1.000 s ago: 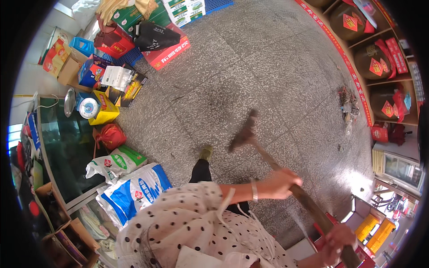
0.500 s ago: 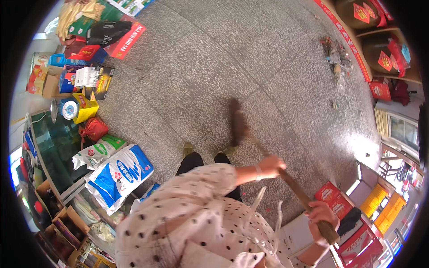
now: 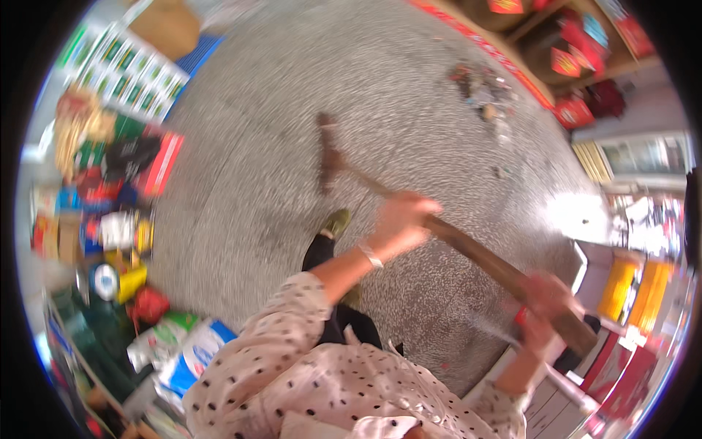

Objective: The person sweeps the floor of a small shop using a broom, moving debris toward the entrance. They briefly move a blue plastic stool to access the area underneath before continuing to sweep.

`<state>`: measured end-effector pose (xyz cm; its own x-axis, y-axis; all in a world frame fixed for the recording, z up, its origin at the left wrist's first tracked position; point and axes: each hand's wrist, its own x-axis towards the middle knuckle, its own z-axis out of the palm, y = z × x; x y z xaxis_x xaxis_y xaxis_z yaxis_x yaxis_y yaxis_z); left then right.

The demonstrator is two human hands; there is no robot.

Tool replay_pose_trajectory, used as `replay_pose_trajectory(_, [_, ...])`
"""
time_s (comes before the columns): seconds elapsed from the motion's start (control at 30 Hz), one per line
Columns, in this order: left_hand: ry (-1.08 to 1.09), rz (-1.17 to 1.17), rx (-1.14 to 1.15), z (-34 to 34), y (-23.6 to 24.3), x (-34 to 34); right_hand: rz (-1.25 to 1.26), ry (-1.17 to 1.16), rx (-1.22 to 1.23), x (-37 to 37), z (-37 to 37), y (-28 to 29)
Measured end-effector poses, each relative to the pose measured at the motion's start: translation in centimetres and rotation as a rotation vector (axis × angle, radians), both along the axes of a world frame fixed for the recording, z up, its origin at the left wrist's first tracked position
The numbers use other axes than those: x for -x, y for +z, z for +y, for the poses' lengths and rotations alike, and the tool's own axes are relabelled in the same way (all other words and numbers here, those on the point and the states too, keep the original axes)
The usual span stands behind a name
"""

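Note:
A broom (image 3: 479, 257) with a thick wooden handle slants across the view in front of me, its dark brown narrow head (image 3: 328, 155) low over the floor at centre. The head is blurred, so its bristles do not show clearly. Partway down the handle, my left hand (image 3: 404, 219) is closed round it, a pale band on the wrist. Close to the handle's upper end my right hand (image 3: 542, 306) grips it too, smeared by motion. A pile of litter (image 3: 482, 99) lies on the floor at the far right, away from the broom head.
Speckled grey floor (image 3: 241, 161) spreads ahead. Along the left stand boxes, bags, a dial scale (image 3: 104, 282) and white-blue sacks (image 3: 197, 358). Wooden shelving (image 3: 537, 29) edges the far right. Red boxes (image 3: 621, 373) and a white cabinet (image 3: 537, 402) stand near right.
My view has turned right and one foot has stepped forward. The broom has swung, its head now farther left and farther out. Both hands keep their hold on the handle.

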<state>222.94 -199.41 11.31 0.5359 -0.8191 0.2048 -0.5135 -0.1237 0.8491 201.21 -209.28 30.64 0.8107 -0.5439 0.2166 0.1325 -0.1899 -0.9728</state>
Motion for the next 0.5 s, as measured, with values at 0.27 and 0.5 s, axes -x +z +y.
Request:
replay_pose_trajectory(0.27, [-0.171, -0.116, -0.307, -0.5, -19.1, -19.2, 0.009, -0.037, -0.445, -16.9, -0.4, -16.2])
replay_pose_trajectory(0.5, [-0.569, 0.182, 0.078, -21.1, -11.9, -5.9, 0.196, -0.361, 0.089, -13.7, -8.7, -3.2])
